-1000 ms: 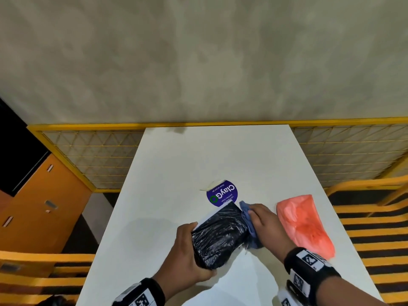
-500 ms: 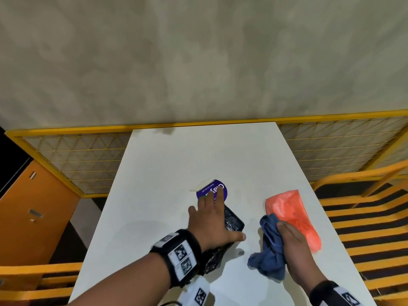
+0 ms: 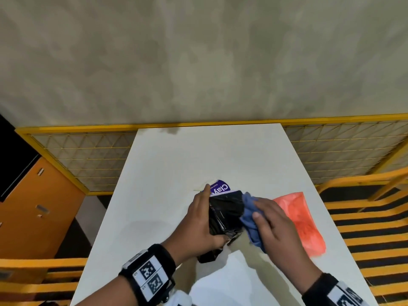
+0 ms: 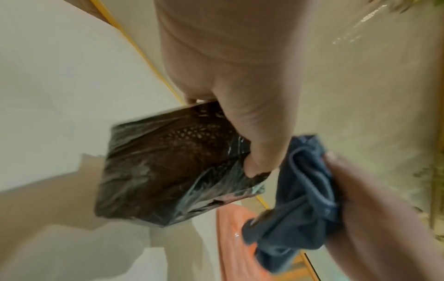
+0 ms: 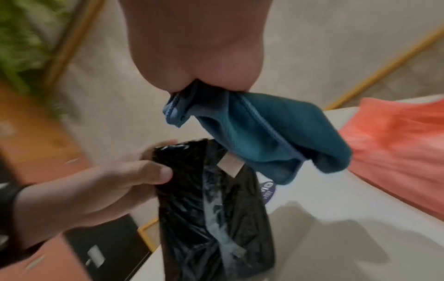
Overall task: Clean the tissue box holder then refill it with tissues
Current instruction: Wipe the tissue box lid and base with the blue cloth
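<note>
The black, glossy, crinkled tissue box holder (image 3: 225, 214) (image 4: 168, 171) (image 5: 211, 209) is lifted off the white table (image 3: 176, 164). My left hand (image 3: 198, 219) (image 5: 100, 190) grips it from its left side, thumb over one edge. My right hand (image 3: 273, 221) clutches a bunched blue cloth (image 3: 250, 214) (image 4: 300, 199) (image 5: 259, 136) that touches the holder's right side. An orange-pink tissue pack (image 3: 302, 221) (image 5: 396, 144) lies flat on the table, right of the hands.
A purple round sticker (image 3: 219, 188) with white lettering shows on the table just behind the holder. A yellow mesh fence (image 3: 88, 160) runs behind the table. An orange cabinet (image 3: 33, 208) stands at the left and yellow railings (image 3: 364, 217) at the right.
My left hand went from lying over the holder to gripping and lifting it. My right hand brought the blue cloth back from the table to the holder's right side.
</note>
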